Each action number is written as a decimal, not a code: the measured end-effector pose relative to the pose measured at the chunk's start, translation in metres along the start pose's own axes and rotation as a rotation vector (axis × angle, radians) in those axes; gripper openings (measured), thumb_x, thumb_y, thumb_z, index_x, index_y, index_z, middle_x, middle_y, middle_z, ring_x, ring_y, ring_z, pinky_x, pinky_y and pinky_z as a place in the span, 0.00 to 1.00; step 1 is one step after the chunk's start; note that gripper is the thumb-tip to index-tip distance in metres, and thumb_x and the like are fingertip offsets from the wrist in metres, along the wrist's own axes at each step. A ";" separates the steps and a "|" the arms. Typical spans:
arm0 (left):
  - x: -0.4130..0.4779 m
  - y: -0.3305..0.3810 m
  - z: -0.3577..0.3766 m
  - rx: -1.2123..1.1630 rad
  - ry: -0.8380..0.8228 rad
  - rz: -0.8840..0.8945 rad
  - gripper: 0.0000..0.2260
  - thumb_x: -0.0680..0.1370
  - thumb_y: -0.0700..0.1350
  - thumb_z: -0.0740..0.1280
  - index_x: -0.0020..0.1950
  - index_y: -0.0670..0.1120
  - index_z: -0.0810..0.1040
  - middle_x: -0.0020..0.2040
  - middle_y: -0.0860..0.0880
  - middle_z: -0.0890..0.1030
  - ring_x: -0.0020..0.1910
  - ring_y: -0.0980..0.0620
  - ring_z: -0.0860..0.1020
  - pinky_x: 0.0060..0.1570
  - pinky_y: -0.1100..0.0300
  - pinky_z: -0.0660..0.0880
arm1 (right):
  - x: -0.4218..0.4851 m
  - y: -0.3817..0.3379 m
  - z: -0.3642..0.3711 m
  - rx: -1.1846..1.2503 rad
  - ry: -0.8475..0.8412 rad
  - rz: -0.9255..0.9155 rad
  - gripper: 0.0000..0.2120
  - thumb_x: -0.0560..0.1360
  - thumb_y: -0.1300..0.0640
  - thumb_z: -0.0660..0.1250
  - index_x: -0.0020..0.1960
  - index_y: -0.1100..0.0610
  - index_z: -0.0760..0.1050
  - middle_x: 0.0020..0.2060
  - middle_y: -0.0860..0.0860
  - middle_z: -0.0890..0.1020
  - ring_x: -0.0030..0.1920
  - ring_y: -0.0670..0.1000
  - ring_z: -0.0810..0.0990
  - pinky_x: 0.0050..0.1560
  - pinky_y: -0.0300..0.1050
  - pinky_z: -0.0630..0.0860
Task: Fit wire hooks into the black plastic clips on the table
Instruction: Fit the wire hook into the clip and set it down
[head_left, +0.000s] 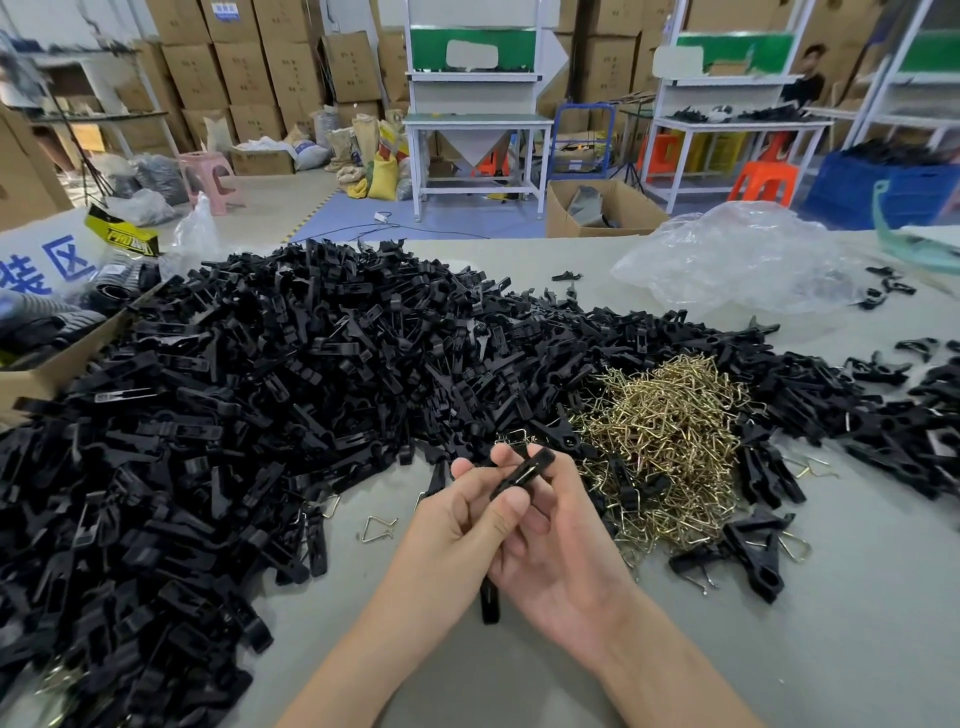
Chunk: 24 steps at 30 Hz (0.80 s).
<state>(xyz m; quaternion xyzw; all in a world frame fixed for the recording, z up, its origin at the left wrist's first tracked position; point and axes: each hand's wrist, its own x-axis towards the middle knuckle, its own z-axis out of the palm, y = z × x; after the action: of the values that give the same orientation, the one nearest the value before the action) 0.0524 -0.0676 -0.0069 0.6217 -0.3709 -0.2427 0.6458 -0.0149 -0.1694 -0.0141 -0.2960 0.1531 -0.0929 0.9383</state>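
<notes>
- Grey table (779, 623) fills my view, and all the work is on it.
- Black clip heap (260, 389) is the biggest thing. It covers the left side and runs round the back to the right.
- Clear bag (737, 265) sits at the far right, well apart from my hands.
- Gold hook heap (670, 447) lies just right of my hands, with clips all round it.
- A few done clips (753, 556) with wire in them lie near the hook heap, on the near right.
- My left hand (452, 525) pinches one clip (522, 474) between thumb and fingertips. It holds the clip up over the table, in front of the heaps.
- My right hand (561, 556) is palm up, with its fingers bent round the other side of the same clip.
- I see a pale line in the clip's slot. I can't tell if it is wire or just a gap.
- One more black piece (489, 597) pokes out under my hands. I can't tell if I hold it or if it lies on the table.
- One loose hook (378, 528) lies on the table just left of my left hand.
- I think the step now is turning this clip the right way for a hook. Next, I think my right hand must let go, pull one hook out of the tangle, and push its ends into the slot.
</notes>
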 end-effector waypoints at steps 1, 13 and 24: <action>-0.001 0.000 0.000 -0.012 0.009 0.001 0.12 0.78 0.48 0.64 0.59 0.48 0.81 0.38 0.55 0.84 0.36 0.61 0.80 0.37 0.71 0.73 | 0.000 -0.002 -0.001 -0.031 0.012 -0.001 0.14 0.74 0.44 0.67 0.51 0.51 0.86 0.61 0.57 0.83 0.56 0.53 0.85 0.53 0.46 0.82; -0.019 0.007 0.031 -0.035 0.145 0.048 0.10 0.75 0.53 0.67 0.55 0.60 0.82 0.43 0.48 0.85 0.40 0.53 0.81 0.39 0.64 0.76 | -0.028 -0.002 0.005 -0.499 0.109 -0.343 0.12 0.73 0.46 0.69 0.56 0.44 0.83 0.56 0.50 0.86 0.54 0.50 0.85 0.52 0.47 0.81; -0.017 0.008 0.121 0.080 -0.008 0.037 0.12 0.83 0.40 0.62 0.63 0.55 0.74 0.42 0.46 0.84 0.39 0.49 0.80 0.36 0.58 0.76 | -0.140 -0.196 -0.068 -0.390 0.534 -0.702 0.30 0.77 0.44 0.68 0.71 0.62 0.68 0.62 0.62 0.80 0.55 0.54 0.82 0.56 0.49 0.80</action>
<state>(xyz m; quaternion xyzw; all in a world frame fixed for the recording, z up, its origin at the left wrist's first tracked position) -0.0537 -0.1290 -0.0077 0.6391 -0.3943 -0.2181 0.6234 -0.1853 -0.3268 0.0802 -0.4659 0.2941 -0.4465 0.7050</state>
